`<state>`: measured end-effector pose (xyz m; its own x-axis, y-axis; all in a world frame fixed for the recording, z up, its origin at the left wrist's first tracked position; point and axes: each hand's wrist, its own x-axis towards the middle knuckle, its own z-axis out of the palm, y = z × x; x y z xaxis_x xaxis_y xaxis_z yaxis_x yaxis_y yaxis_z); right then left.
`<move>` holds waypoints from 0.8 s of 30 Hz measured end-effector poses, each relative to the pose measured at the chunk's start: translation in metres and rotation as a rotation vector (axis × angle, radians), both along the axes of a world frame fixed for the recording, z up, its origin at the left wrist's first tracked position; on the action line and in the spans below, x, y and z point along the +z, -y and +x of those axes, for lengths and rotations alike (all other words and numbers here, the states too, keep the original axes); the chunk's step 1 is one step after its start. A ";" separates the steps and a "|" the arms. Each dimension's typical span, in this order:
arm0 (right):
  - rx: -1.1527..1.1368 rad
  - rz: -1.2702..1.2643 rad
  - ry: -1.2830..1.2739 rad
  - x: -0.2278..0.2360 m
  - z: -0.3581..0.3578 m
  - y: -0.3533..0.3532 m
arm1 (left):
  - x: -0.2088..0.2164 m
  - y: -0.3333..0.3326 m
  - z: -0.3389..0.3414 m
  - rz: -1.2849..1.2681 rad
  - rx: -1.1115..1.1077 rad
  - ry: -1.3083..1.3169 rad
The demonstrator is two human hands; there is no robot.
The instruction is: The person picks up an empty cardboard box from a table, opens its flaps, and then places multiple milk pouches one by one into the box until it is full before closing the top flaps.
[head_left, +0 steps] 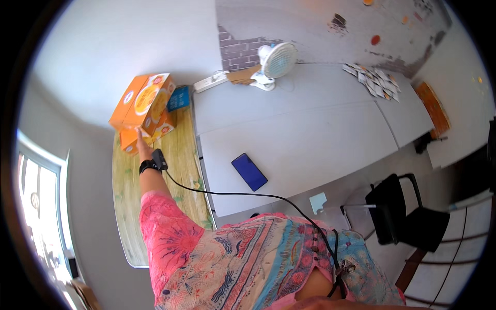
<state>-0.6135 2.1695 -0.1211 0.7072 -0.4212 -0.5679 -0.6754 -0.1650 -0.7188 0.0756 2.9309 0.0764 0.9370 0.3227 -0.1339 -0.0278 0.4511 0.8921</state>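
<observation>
Surfaces: here we are in a bright room, a yellow-green wood-grain table (129, 206) sitting just beside the left edge of a smooth light-grey table (310, 134).
Cable: a thin black cable (232, 194) swings over the grey table's near-left corner, slack, probably to let the arm reach freely.
Phone: a dark slab with a blue-lit screen (249, 172) lies flat by that same corner, a stable way to rest.
Left hand: out it goes, the left hand (144, 148) at the orange stack, one digit extended up the near side; the rest is partly hidden, so pinching or merely pressing, I cannot tell.
Right hand: no clear sight of it, its state unknown.
Orange boxes: at the wood-grain table's far end, a large orange cardboard box with a yellow bowl picture (132, 103) leans tilted, apparently propped on a lower orange carton (165, 126).
Blue box: a small blue carton (179, 98) is tucked behind, at the far-right corner.
Fan: a white round desk fan (279, 61) stands at the grey table's far edge, near a white power strip (211, 82), presumably for the socket.
Sachets: loose white packets (374, 81) sprawl towards the far-right corner.
</observation>
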 end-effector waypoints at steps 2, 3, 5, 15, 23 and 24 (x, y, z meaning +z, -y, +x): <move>-0.679 0.399 0.128 0.007 -0.049 -0.024 | -0.017 0.062 0.021 0.065 -0.098 0.016; -0.806 0.452 0.126 0.014 -0.072 -0.031 | -0.016 0.081 0.019 0.079 -0.137 0.015; -0.709 0.516 0.049 0.032 -0.038 -0.034 | -0.014 0.004 0.037 0.063 -0.131 0.067; -1.014 0.241 -0.172 0.096 -0.044 -0.112 | 0.003 0.069 0.063 0.133 -0.184 -0.291; -0.901 0.237 -0.230 0.117 -0.007 -0.122 | 0.015 0.083 0.045 0.113 -0.141 -0.261; -0.880 0.227 -0.233 0.115 -0.002 -0.120 | 0.029 0.089 0.034 0.118 -0.125 -0.268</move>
